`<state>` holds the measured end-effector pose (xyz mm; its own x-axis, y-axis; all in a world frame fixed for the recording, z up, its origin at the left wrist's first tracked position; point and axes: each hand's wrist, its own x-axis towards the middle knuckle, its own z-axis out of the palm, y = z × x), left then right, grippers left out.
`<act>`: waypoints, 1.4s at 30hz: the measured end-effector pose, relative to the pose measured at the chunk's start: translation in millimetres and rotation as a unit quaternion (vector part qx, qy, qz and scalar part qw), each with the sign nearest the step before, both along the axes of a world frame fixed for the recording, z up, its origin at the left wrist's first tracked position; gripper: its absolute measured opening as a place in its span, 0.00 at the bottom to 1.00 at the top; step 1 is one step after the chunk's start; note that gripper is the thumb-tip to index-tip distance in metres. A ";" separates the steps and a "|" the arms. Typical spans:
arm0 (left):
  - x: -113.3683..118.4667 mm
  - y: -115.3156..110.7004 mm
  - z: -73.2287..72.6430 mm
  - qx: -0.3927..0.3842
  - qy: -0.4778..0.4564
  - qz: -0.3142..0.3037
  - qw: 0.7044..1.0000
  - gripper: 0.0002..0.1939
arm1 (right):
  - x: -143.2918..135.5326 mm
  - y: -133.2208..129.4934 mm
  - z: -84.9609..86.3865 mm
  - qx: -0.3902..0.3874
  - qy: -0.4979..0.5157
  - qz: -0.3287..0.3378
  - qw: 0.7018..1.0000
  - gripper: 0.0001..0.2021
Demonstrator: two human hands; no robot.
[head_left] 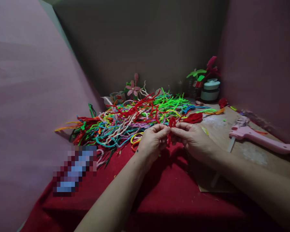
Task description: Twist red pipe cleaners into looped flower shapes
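Observation:
Between my two hands is a small red fuzzy piece of pipe cleaner point(172, 122), bent into a loop, with a red end hanging below. My left hand point(154, 138) pinches it from the left with thumb and forefinger. From the right, my right hand point(189, 137) pinches the same piece, fingertips nearly touching the left ones. Just behind the right hand lies a red looped pipe cleaner shape point(193, 118). A large heap of many-coloured pipe cleaners point(132, 116) spreads beyond the hands.
A pink glue gun point(263, 137) with a glue stick lies on a brown board point(252, 161) at right. A pale-lidded jar point(210, 90) and pipe cleaner flowers point(132, 88) stand at the back. A blurred-out object point(74, 170) is on the red cloth point(174, 196) at left.

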<state>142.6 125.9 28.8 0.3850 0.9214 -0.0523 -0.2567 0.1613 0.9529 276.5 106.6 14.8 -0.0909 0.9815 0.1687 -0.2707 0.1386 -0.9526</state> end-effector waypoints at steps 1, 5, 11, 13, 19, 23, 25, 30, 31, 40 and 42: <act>0.4 0.3 -0.5 -0.004 -0.014 0.002 1.000 0.13 | -0.9 0.4 -1.5 -0.010 0.024 0.010 1.000 0.10; 0.3 1.8 1.3 0.002 -0.004 0.008 1.000 0.13 | -1.4 0.5 -3.2 0.004 0.030 0.016 0.999 0.09; -5.8 1.8 15.3 0.083 0.090 0.029 0.992 0.12 | 1.5 0.2 0.6 0.051 -0.158 -0.027 0.986 0.09; -6.8 1.5 16.5 0.080 0.096 0.021 0.992 0.10 | 1.1 -0.7 1.2 0.043 -0.163 -0.025 0.985 0.09; -7.3 5.6 9.8 0.039 0.033 -0.002 0.999 0.10 | 1.2 -2.3 -1.4 -0.026 -0.068 0.045 0.996 0.08; -9.0 7.0 11.0 0.048 0.058 -0.012 0.997 0.11 | 4.1 -1.5 -1.0 -0.063 -0.056 0.058 0.995 0.07; -11.3 6.5 14.3 0.070 0.077 -0.025 0.994 0.13 | 5.8 -2.4 3.2 -0.079 -0.074 0.062 0.992 0.06; -17.9 5.8 21.8 0.083 0.109 -0.127 0.982 0.13 | 9.2 -4.0 12.5 -0.096 -0.109 0.104 0.984 0.06; -18.6 5.8 22.2 0.074 0.112 -0.136 0.982 0.11 | 9.6 -3.5 12.6 -0.096 -0.107 0.115 0.983 0.06; -15.6 4.6 20.4 0.073 0.169 -0.037 0.982 0.10 | 8.5 -2.2 8.6 -0.100 -0.103 0.120 0.982 0.09; -14.5 4.0 21.2 0.077 0.180 -0.027 0.980 0.11 | 8.0 -1.4 5.1 -0.100 -0.087 0.133 0.982 0.10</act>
